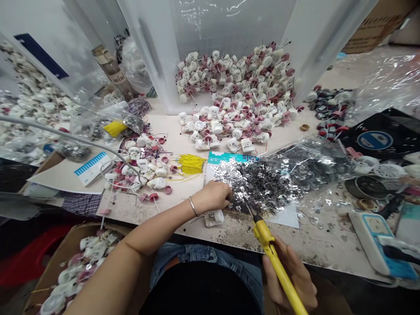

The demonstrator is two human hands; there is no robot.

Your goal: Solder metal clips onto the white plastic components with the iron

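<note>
My right hand (292,273) is wrapped round a yellow soldering iron (267,240), whose tip points up and left toward a heap of small metal pieces (259,179). At the near left edge of that heap, my left hand (216,194) has its fingers curled and pinched together. What sits between those fingers is hidden. Just below the left hand lies a white plastic part (214,218) on the table. A bundle of thin yellow wires (192,164) rests up and left of it.
Many white and pink parts spill from a clear plastic bin (160,87) at the back. A cardboard box (49,280) of parts stands low at left. On the right are a clear bag of metal pieces (315,162), a round metal tin (364,188) and a power strip (377,245).
</note>
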